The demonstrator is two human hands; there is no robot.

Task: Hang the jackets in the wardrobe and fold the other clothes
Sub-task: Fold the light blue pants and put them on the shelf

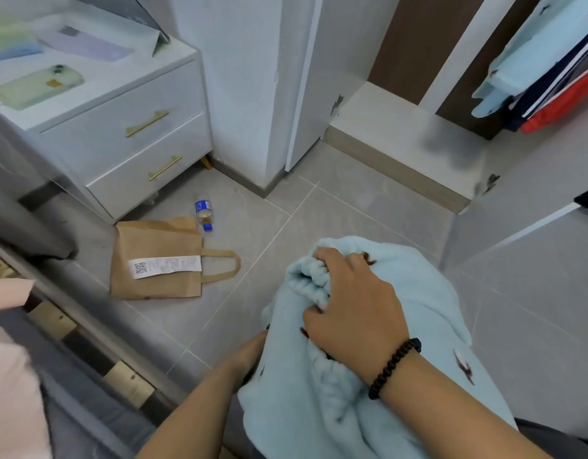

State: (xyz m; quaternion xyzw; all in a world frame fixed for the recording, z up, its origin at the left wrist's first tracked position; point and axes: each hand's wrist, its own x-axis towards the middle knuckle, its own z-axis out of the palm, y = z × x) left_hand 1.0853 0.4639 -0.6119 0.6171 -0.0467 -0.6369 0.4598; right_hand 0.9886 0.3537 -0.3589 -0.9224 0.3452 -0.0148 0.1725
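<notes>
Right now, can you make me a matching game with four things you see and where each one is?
Things:
1. paper bag
2. bottle
3. phone
4. fluffy blue garment

Places:
A. on top of the white drawers
B. gripped by the right hand
C. lying flat on the floor, handles towards the right
D. lying on the floor tiles just beyond the bag

Pairs: 1-C, 2-D, 3-A, 4-B
</notes>
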